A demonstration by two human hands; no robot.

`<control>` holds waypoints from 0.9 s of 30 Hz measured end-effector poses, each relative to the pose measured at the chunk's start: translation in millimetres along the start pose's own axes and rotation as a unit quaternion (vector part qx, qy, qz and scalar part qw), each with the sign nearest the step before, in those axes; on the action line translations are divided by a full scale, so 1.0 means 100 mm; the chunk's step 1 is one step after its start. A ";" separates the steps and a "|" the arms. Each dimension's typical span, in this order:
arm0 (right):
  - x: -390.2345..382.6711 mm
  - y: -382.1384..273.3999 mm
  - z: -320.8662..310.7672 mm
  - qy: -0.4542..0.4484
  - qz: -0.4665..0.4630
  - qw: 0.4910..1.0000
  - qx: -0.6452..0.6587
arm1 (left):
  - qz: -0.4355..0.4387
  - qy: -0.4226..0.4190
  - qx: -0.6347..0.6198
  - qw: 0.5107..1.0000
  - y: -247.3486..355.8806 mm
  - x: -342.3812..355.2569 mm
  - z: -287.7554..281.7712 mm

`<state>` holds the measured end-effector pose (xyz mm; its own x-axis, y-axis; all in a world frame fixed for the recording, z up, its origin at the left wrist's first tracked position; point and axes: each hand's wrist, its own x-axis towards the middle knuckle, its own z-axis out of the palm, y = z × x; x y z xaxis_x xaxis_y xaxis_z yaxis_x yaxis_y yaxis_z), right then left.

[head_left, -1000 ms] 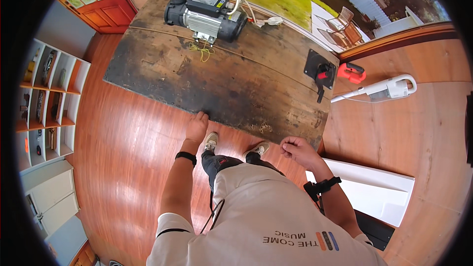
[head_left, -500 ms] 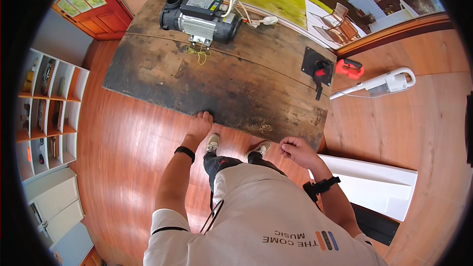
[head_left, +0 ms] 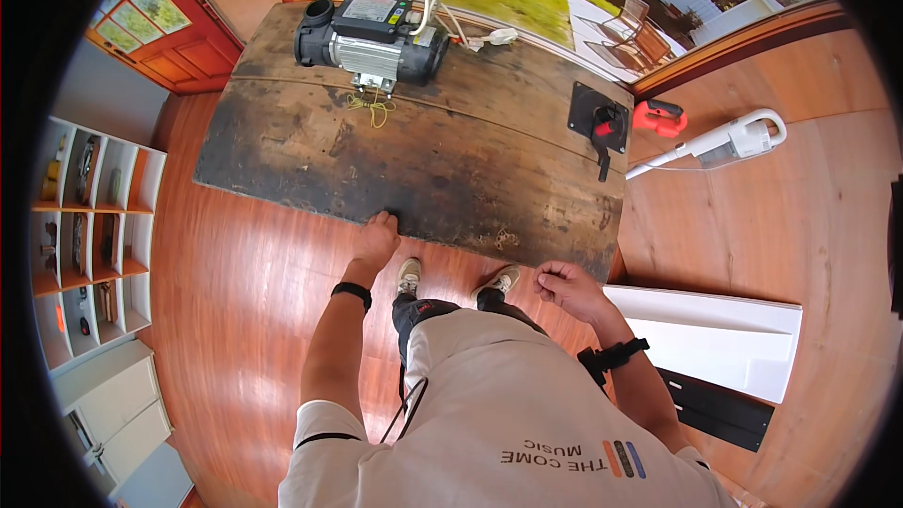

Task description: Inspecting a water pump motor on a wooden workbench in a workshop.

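Note:
My left hand point(head_left: 378, 240) is at the near edge of the worn wooden table point(head_left: 282, 155), its curled fingers at the edge and nothing visible in them. Right of it, my right hand point(head_left: 569, 290) hovers just off the table's near right corner, loosely closed with thumb against the fingers; no object shows there. A grey and black electric pump point(head_left: 372, 47) stands at the table's far left, out of reach of both hands. Yellow-green wire point(head_left: 374, 111) lies loosely coiled before its foot. White cable with a plug point(head_left: 499, 37) trails behind it.
On the table's right side sits a black square plate with a handle point(head_left: 599, 118). Beyond that edge are a red tool point(head_left: 661, 118) and a white stick vacuum point(head_left: 743, 143). A white panel point(head_left: 715, 339) lies right. Shelves point(head_left: 94, 235) stand left, near a red door point(head_left: 165, 23).
The view has shifted slightly, so the table and pump appear a little further left. Both hands keep nearly the same place and pose.

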<state>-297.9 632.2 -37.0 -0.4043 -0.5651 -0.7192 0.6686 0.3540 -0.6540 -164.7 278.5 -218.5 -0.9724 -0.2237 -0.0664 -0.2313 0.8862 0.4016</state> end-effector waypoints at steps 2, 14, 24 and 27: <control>-0.01 0.01 0.02 0.000 -0.007 1.000 0.005 | -0.023 0.019 -0.064 0.998 -0.05 -0.02 -0.02; -0.10 0.09 0.15 0.020 -0.023 0.999 0.026 | 0.071 0.016 0.057 0.996 -0.04 -0.14 -0.01; -0.13 0.18 0.22 0.012 -0.034 0.998 0.049 | 0.029 -0.053 0.074 0.995 -0.03 0.03 -0.05; -0.12 0.21 0.24 -0.003 -0.050 0.998 0.046 | -0.015 -0.014 0.017 1.000 -0.04 0.05 0.00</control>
<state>-264.3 628.7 -36.4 -0.4688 -0.5986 -0.6496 0.6794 0.2255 -0.6982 -168.7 273.2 -220.2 -0.9656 -0.2383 -0.1038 -0.2599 0.8925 0.3687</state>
